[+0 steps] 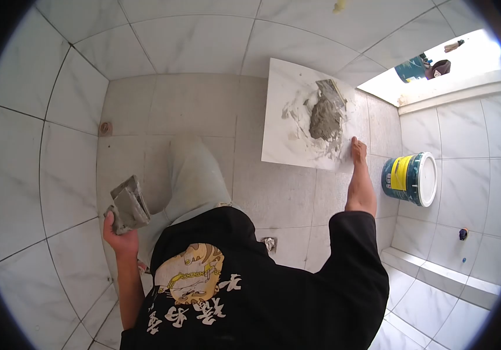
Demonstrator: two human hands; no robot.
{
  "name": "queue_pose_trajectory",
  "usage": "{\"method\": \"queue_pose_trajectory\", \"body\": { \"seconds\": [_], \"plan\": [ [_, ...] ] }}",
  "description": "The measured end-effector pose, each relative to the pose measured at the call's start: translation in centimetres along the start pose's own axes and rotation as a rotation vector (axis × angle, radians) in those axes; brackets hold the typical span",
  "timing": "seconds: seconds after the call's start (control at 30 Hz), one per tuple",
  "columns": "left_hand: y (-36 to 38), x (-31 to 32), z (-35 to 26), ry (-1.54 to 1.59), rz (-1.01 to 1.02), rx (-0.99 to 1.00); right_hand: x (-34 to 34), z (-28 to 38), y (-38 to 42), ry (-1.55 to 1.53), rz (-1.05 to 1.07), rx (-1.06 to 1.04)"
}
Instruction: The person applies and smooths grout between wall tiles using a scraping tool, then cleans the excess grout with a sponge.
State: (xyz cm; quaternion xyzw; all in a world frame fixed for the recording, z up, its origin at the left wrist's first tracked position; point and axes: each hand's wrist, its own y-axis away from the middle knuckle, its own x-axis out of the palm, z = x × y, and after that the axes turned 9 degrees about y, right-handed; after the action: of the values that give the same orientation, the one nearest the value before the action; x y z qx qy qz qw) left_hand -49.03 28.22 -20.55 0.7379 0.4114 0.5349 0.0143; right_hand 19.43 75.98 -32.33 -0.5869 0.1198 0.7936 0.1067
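Observation:
My left hand [123, 233], at the lower left, is wrapped round a mortar-smeared tool with a flat, roughly rectangular blade [131, 204]. On the right, my right hand [358, 150] grips the lower right edge of a square white board [282, 116]. A heap of wet grey mortar [324, 121] lies on the board, with thin smears around it. At the heap's upper end rests a flat grey piece [331, 92], partly coated in mortar; I cannot make out whether it is a trowel.
Right of the board stands a dark green bucket [401, 179] with a yellow label and white lid. Pale tiles [274, 198] cover the floor, with a drain [269, 244] near my body. White tiled walls [69, 146] surround me. Beyond a doorway sits another green bucket [409, 71].

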Motion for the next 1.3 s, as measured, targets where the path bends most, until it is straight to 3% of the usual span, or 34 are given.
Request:
{"method": "queue_pose_trajectory", "body": {
  "seconds": [0.07,0.2,0.27,0.33,0.37,0.4,0.47,0.5,0.53,0.57,0.63,0.77,0.83,0.87,0.9,0.93,0.97,1.03,1.1,1.13,1.17,1.3],
  "plan": [
    [1.0,0.1,0.1,-0.006,0.013,0.001,1.6,-1.1,-1.7,0.101,-0.102,-0.060],
    [2.0,0.3,0.3,-0.034,0.061,0.073,0.1,2.4,-0.1,0.241,-0.097,-0.069],
    [2.5,0.7,0.7,0.010,0.040,0.088,-2.0,7.5,2.1,0.256,-0.595,0.159],
    [2.4,1.5,1.5,0.080,0.111,-0.018,-3.8,11.6,2.6,0.087,-0.610,-0.199],
    [1.5,0.3,2.3,0.134,0.032,-0.012,-5.2,17.3,7.5,-0.373,-0.493,-0.272],
    [0.5,-0.6,2.6,0.187,-0.048,0.004,-5.5,21.3,11.7,-0.625,-0.134,-0.281],
    [0.9,4.0,4.5,0.222,0.022,-0.049,-3.6,28.6,22.6,-0.940,0.334,-0.663],
    [0.6,5.5,4.9,0.254,0.078,-0.076,-3.0,31.6,28.5,-1.029,0.640,-0.634],
    [0.6,6.9,5.0,0.252,0.083,-0.056,-0.6,33.2,32.4,-1.176,0.866,-0.751],
    [0.7,7.9,5.1,0.253,0.126,-0.091,-1.9,36.0,36.7,-1.249,1.104,-0.755],
    [0.9,8.5,5.1,0.255,0.178,-0.117,-2.8,39.4,42.1,-1.385,1.350,-0.576],
    [1.9,5.8,4.4,0.173,0.215,-0.101,-1.2,42.9,44.4,-1.285,1.472,-0.588],
    [3.4,5.8,3.2,0.227,0.221,-0.095,-0.7,43.8,44.1,-1.277,1.435,-0.293],
    [4.5,6.5,2.3,0.215,0.209,-0.046,-1.4,44.3,43.7,-1.435,1.464,-0.270],
    [5.1,6.9,1.7,0.205,0.193,0.004,-2.4,44.6,43.0,-1.413,1.486,-0.288],
    [5.1,5.8,0.9,0.241,0.031,0.051,-3.3,44.5,42.1,-1.409,1.483,-0.305],
    [5.2,4.7,-0.4,0.259,0.012,0.068,-3.7,44.4,41.3,-1.400,1.483,-0.311],
    [5.5,3.3,-2.8,-0.045,0.029,0.124,-3.8,44.9,40.0,-1.271,1.593,-0.344],
    [5.8,3.9,-4.5,-0.143,-0.018,0.133,-3.4,45.4,40.7,-1.162,1.690,-0.374],
    [5.6,4.2,-5.2,-0.248,-0.030,0.132,-3.1,45.9,41.2,-1.114,1.652,-0.478],
    [5.3,4.1,-5.6,-0.241,-0.043,0.136,-3.0,46.2,41.5,-1.067,1.610,-0.579],
    [4.5,3.9,-6.7,-0.225,-0.114,0.108,-2.6,46.9,41.8,-1.096,1.711,-0.547]
  ]
}}
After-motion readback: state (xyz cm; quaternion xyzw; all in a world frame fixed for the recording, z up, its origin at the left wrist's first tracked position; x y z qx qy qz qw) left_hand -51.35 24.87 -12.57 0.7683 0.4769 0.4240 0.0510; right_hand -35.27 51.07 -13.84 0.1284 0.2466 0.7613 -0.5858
